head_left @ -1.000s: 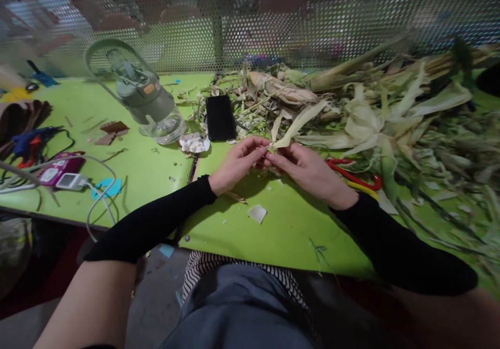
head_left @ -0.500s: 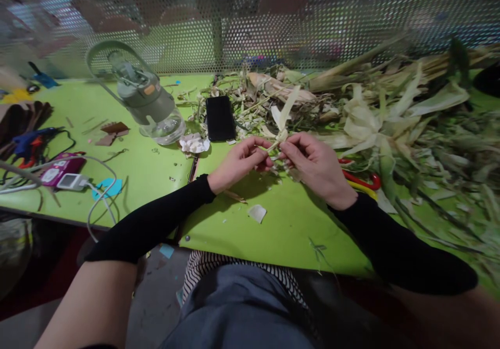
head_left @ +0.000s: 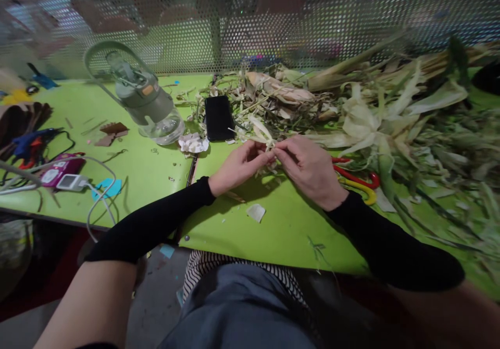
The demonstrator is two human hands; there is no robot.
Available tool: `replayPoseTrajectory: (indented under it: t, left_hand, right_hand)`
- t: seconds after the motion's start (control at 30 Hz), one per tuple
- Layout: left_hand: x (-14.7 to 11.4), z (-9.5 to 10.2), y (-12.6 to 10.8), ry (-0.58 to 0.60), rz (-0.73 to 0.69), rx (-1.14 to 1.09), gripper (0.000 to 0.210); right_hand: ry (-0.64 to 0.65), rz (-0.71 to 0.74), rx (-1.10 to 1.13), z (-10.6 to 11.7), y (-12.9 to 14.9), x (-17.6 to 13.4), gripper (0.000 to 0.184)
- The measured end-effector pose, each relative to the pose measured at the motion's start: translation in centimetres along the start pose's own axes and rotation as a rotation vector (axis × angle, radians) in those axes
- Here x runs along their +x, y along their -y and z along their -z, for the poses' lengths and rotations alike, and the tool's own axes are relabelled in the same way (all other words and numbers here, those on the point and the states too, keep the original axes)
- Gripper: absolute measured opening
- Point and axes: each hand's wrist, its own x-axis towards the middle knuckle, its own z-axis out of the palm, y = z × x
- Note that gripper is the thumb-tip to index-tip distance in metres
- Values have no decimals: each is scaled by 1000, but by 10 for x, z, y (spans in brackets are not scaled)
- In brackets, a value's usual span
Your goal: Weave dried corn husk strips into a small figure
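The left hand (head_left: pixel 242 165) and right hand (head_left: pixel 310 169) were close together, both pinched on a pale husk piece (head_left: pixel 267 136), which poked out toward eleven o'clock above the green table (head_left: pixel 273 239). From it, a black phone (head_left: pixel 219 119) lay at ten o'clock, a red curved handle (head_left: pixel 374 180) near four, and a pale scrap (head_left: pixel 256 213) at six.

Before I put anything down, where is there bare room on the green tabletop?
Mostly bare: the near tabletop between the white scrap and the green strands; also the left panel between the bottle and the blue paper, a few specks aside. Crowded: beyond the left hand and right hand and all down the right, with husks; far left, around the charger.
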Motion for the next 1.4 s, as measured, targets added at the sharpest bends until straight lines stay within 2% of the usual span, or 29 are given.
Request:
replayPoseTrajectory:
  t: [0.1, 0.2, 0.3, 0.37, 0.47, 0.57, 0.77, 0.93, 1.03, 1.13, 1.23, 1.33, 1.4]
  left_hand:
    - [2, 0, -1, -27, 26, -104, 13]
    - [3, 0, -3, -9, 40, -137, 11]
    - [2, -1, -6, 21, 52, -110, 11]
    - [2, -2, -6, 46, 65, -78, 11]
    - [1, -4, -7, 71, 62, -6, 10]
    - [-1, -4, -7, 38, 13, 28, 10]
    - [-1, 1, -8, 28, -104, 160, 34]
    - [-2, 1, -7, -61, -133, 188, 22]
    - [-2, -1, -7, -82, -139, 184, 16]
    - [-2, -4, -4, -39, -91, 177, 13]
    - [-2, -5, -3, 15, -94, 184, 11]
    - [-2, -5, -3, 61, -159, 223, 10]
    - [-3, -4, -6, 84, -180, 245, 12]
  right_hand:
    - [22, -25, 6, 0, 1, 0, 21]
    - [77, -161, 111, 1, 2, 1, 19]
    - [114, -330, 293, 1, 3, 3, 33]
    - [112, -393, 395, 2, 3, 4, 38]
    - [96, -403, 396, 4, 4, 4, 42]
    - [81, -375, 325, 5, 5, 4, 47]
    - [52, -347, 321, 1, 5, 3, 44]
    - [-79, -408, 399, -5, 1, 2, 43]
    - [-110, -408, 465, -6, 1, 2, 44]
    - [-88, -391, 368, -5, 3, 2, 43]
    - [-2, -401, 318, -4, 6, 0, 46]
    - [57, -455, 470, -4, 8, -1, 42]
    - [-1, -513, 594, -6, 8, -1, 36]
